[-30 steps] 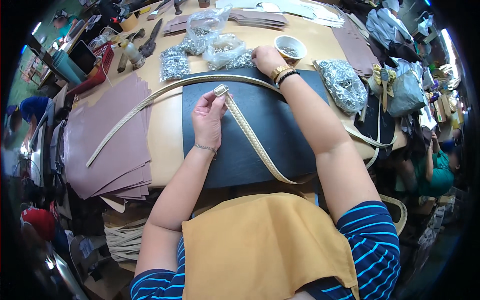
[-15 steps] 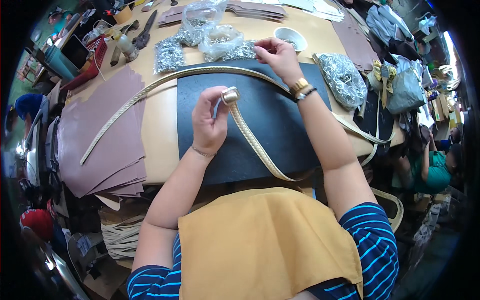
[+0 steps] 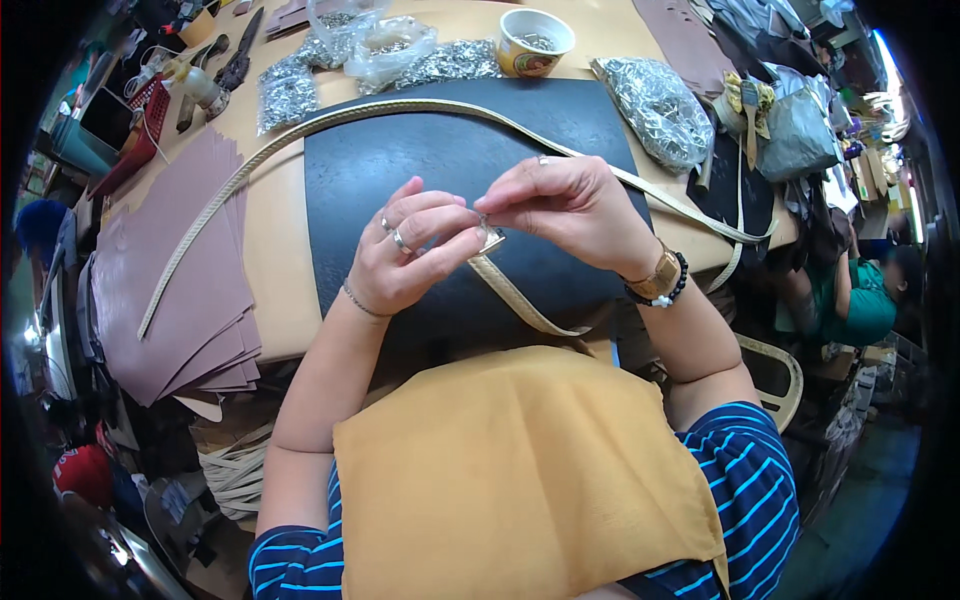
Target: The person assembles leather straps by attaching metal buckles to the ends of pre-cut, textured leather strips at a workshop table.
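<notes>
My left hand (image 3: 412, 250) pinches the buckle end of a cream braided belt (image 3: 515, 295), above a black mat (image 3: 400, 165). The square metal buckle (image 3: 490, 240) shows partly between the fingers. Against it, my right hand (image 3: 575, 210) closes thumb and fingertips on something small that I cannot make out. From the buckle the belt runs down toward the table's near edge, where it drops out of sight. A long stretch of the same kind of braided strap (image 3: 390, 106) arcs across the mat, its tip over brown sheets on the left.
Brown sheets (image 3: 180, 270) are stacked at the left. Along the back lie bags of small metal parts (image 3: 450, 68) and a white tub (image 3: 537, 45). A bag of metal pieces (image 3: 655, 110) and a brush (image 3: 750, 120) sit at the right. A person in green (image 3: 870, 300) is at far right.
My right hand has come back from the metal parts near the tub to the buckle. My left hand has turned and lowered the buckle, and the two hands now meet.
</notes>
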`<state>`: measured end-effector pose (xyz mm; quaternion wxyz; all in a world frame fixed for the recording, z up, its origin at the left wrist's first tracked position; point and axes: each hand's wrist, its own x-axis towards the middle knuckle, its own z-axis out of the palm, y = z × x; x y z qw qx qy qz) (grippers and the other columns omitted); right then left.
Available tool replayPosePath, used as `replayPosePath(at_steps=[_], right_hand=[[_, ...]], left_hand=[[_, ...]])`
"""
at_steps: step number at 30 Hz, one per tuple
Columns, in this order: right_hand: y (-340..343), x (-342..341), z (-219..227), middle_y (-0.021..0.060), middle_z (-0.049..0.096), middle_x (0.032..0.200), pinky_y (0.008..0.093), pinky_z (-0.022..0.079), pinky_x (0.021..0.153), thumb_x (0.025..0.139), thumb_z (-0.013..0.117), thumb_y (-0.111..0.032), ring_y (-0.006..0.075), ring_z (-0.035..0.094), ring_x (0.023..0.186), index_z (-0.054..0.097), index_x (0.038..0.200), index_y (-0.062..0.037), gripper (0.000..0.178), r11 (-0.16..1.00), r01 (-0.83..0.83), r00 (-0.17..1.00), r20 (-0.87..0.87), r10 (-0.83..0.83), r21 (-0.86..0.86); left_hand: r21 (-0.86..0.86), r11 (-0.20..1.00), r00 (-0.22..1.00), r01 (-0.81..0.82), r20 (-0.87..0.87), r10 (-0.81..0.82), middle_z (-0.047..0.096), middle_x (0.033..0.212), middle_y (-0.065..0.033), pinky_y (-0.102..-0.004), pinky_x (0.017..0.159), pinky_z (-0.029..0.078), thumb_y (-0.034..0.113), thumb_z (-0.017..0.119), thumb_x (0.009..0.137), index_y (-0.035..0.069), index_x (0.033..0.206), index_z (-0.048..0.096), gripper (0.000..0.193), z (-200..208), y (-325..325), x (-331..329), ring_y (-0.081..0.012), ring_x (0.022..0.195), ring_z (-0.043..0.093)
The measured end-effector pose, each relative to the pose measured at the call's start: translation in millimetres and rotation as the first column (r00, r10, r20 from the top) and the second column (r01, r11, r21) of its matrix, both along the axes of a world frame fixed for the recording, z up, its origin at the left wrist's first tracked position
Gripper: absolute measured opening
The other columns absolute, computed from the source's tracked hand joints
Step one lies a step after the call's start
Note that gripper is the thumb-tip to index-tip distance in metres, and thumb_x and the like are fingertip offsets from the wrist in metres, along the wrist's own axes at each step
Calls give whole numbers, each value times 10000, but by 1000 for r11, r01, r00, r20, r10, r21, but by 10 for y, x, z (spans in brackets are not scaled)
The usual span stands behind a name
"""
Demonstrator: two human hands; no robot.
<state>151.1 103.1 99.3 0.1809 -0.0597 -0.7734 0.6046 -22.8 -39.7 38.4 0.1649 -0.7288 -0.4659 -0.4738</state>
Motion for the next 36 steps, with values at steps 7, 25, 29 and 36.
replayPosePath(at_steps=[7,25,29,36], right_hand=[[-29,103,84,66,716,940,256,562,783,874,691,-25,113,672,883,705,1003,-4,131,1000,-1,985,174,4,-13],[77,169,-49,75,700,894,298,554,710,816,731,-20,218,685,815,716,955,-44,141,901,-70,994,-47,100,428],[75,157,-47,75,700,905,306,555,719,812,728,-8,221,686,823,719,970,-50,163,896,-67,992,-67,107,439],[53,102,9,94,678,968,313,550,787,767,736,35,232,669,891,696,1056,-49,304,925,-88,989,-76,124,370]], left_hand=[[13,1000,999,13,-38,-12,676,1023,22,-398,1063,424,85,706,772,193,1033,692,283,-33,-15,26,-181,985,662],[-68,996,997,64,-33,-66,689,973,0,-367,1043,440,48,713,774,175,947,710,215,12,-21,109,-189,967,665],[-61,994,996,87,21,-86,691,973,-12,-376,1027,451,30,712,782,169,960,703,226,-31,1,93,-200,957,670],[-50,991,952,128,285,-109,690,957,-66,-375,971,480,-22,694,816,111,963,658,202,-93,31,87,-231,936,677]])
